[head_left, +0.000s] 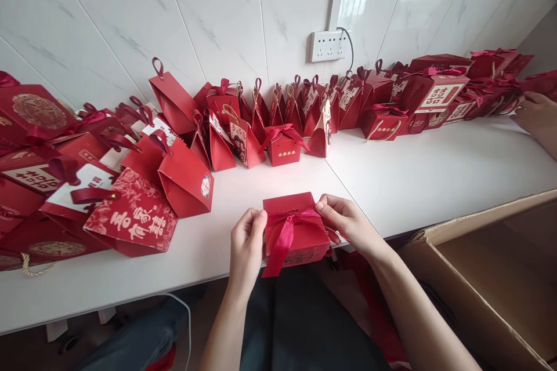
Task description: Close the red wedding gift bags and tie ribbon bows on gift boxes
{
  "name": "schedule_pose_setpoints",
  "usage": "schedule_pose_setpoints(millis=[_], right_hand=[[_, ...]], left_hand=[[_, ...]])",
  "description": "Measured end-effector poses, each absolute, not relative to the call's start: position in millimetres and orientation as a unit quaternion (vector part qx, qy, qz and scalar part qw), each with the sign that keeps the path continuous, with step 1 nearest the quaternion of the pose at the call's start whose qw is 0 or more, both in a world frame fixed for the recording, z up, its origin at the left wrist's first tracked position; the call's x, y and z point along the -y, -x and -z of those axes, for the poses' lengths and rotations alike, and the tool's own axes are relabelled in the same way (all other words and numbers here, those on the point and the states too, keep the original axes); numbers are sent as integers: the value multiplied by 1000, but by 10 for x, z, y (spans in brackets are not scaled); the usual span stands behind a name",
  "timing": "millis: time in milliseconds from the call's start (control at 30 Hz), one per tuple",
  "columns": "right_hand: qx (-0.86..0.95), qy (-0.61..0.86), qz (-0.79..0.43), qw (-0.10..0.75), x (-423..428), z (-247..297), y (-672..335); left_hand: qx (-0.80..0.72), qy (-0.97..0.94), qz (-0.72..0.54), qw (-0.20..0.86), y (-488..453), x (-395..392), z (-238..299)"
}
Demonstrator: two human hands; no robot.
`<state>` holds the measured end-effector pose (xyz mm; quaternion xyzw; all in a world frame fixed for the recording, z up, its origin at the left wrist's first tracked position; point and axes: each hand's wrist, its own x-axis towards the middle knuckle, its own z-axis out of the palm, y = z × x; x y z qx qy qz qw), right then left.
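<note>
A red gift box (304,240) with a crimson ribbon (285,237) across its top is held at the table's front edge. My left hand (247,243) grips its left side, thumb on top and fingers curled against the side. At the box's right upper corner, my right hand (343,217) is closed on it, with thumb and forefinger near the ribbon. One ribbon tail hangs down over the front face. Part of the right fingers is hidden behind the box. Just beyond stands a small red box with a bow (284,148).
Red gift boxes crowd the left, including a floral-patterned box (134,214). More line the tiled wall below a power socket (328,46). An open cardboard carton (487,266) stands at the right front. Another person's hand (537,119) touches boxes at far right.
</note>
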<state>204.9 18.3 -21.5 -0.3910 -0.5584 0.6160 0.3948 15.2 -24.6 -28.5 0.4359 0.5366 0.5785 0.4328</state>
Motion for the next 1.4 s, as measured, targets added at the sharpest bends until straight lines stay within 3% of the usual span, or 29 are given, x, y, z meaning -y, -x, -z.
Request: schedule_pose_setpoints(millis=[233,600,833,1133,1400], right_hand=[[649,450,-511,339,-39,4,-2104],[691,384,-542,284,44,-26,-2247],[713,426,-505,235,70,1,-2434],[673,373,-511,383,-62,74,-2476],[707,371,-516,310,-45,155,-2234]], left_hand=[[-547,-463,-537,445,-100,281,193],[-547,-451,-535,459,-102,302,187],[-554,-468,-515,457,-78,291,139],[-593,-487,-498,403,-36,268,86],[-592,-477,-506,408,-93,275,52]])
